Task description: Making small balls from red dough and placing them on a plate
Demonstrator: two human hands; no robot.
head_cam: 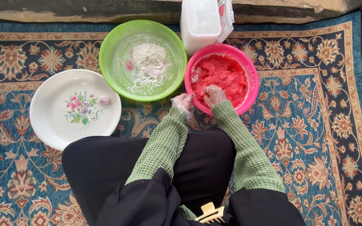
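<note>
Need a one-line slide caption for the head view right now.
Gloved right hand in red dough, left hand at pink bowl; green flour bowl alongside.

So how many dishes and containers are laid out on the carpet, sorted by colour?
Green bowl holding white flour: 1
Pink bowl holding red dough, with the right hand in it and the left hand at its rim: 1
White plate with a flower print: 1
White tub: 1
Total: 4
</note>
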